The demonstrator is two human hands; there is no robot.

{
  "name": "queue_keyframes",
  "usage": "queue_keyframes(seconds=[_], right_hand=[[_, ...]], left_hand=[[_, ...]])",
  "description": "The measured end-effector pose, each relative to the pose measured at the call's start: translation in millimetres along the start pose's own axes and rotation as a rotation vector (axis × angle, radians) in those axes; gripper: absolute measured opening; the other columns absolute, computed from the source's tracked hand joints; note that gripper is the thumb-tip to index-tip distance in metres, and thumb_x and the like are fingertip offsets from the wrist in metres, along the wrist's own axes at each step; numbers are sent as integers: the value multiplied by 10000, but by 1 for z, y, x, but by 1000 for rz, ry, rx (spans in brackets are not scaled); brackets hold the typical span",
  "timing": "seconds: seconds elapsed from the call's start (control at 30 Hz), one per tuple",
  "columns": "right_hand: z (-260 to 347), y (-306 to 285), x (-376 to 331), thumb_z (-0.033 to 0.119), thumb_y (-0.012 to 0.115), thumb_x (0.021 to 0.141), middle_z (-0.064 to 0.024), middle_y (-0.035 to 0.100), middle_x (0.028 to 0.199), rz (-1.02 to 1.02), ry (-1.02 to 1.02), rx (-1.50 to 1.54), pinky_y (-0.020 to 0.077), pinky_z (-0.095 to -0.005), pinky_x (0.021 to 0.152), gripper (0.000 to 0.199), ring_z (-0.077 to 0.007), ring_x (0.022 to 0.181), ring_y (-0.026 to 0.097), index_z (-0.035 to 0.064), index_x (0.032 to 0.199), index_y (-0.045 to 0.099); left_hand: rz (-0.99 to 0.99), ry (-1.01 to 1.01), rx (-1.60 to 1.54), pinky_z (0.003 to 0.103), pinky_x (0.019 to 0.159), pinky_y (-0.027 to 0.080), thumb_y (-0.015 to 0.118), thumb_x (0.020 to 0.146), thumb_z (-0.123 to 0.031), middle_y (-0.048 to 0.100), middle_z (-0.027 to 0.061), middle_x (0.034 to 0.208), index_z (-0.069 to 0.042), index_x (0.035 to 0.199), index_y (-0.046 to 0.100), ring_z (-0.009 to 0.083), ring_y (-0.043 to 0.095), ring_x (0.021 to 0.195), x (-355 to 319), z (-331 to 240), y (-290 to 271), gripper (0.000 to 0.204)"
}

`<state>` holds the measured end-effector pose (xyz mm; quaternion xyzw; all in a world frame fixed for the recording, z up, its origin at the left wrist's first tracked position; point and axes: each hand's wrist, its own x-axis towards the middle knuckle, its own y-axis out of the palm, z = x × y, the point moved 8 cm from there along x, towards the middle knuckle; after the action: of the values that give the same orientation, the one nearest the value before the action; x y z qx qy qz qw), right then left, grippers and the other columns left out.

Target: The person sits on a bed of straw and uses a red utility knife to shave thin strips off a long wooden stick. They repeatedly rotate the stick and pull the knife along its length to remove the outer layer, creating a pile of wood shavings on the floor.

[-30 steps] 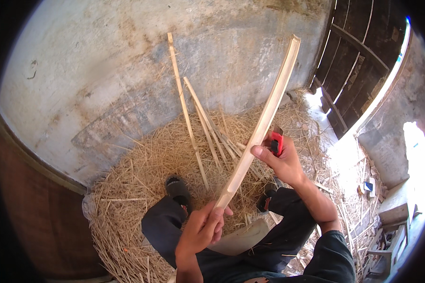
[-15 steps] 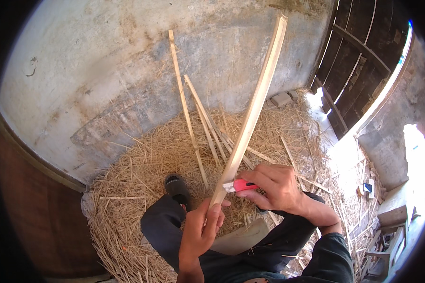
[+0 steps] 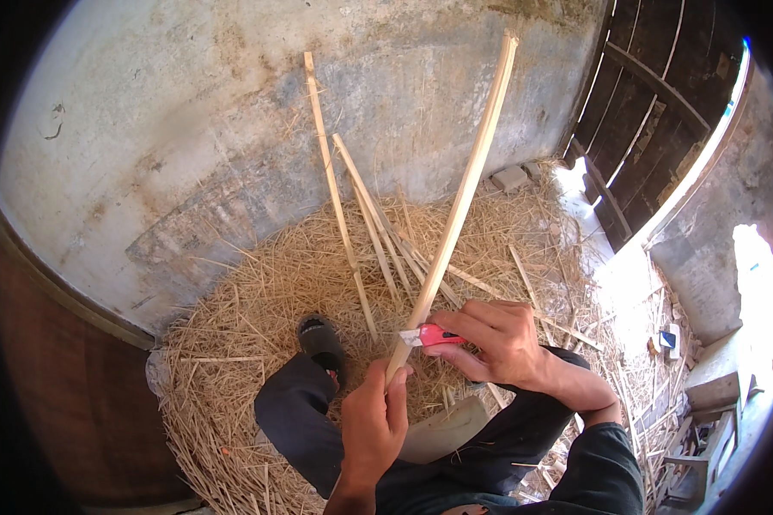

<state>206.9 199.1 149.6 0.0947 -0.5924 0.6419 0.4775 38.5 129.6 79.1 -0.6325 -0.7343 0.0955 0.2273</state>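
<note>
While the left hand (image 3: 374, 427) closes its fingers around the lower end of a long pale stick (image 3: 455, 215) at lower centre, the right hand (image 3: 500, 341) grips a red cutter (image 3: 435, 336), fingers folded tight on it, blade tip touching the stick just above the left thumb. The stick rises tilted toward the upper right of the frame. Several thinner sticks (image 3: 343, 215) lean against the grey wall (image 3: 189, 129) behind. Straw (image 3: 249, 300) covers the ground at centre. A dark shoe (image 3: 320, 339) rests on the straw, left of the hands.
</note>
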Motion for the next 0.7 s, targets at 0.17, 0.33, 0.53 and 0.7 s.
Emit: queue_keyframes(seconds=[0.17,0.33,0.53,0.7], right_hand=[[-1,-1,-1,330,884,859,-15,581,715,18,19,33,461,-350,472,395,-197,539,612,88,1156,786],[-1,-2,-1,336,887,861,-5,580,696,5,34,15,447,-350,458,372,-194,509,596,106,1140,800],[-7,-2,4,324,880,875,8,597,685,-2,94,12,459,-344,458,317,-187,502,602,168,1144,821],[-7,-4,3,293,875,878,-9,679,728,-27,82,-14,503,-337,491,271,-207,543,649,162,1113,838]], left_hand=[[-36,31,53,466,596,516,620,1084,-115,708,212,838,-3,1167,642,411,709,700,0,-4,0,141],[-58,51,80,481,594,511,627,1079,-117,700,216,827,-12,1155,642,432,700,702,-1,-5,0,131],[-99,45,133,495,596,505,620,1080,-117,693,220,822,-20,1149,643,444,697,716,-2,0,0,122],[-100,39,170,433,570,477,573,1105,-123,659,184,769,-6,1107,642,368,656,629,-4,-1,-1,136]])
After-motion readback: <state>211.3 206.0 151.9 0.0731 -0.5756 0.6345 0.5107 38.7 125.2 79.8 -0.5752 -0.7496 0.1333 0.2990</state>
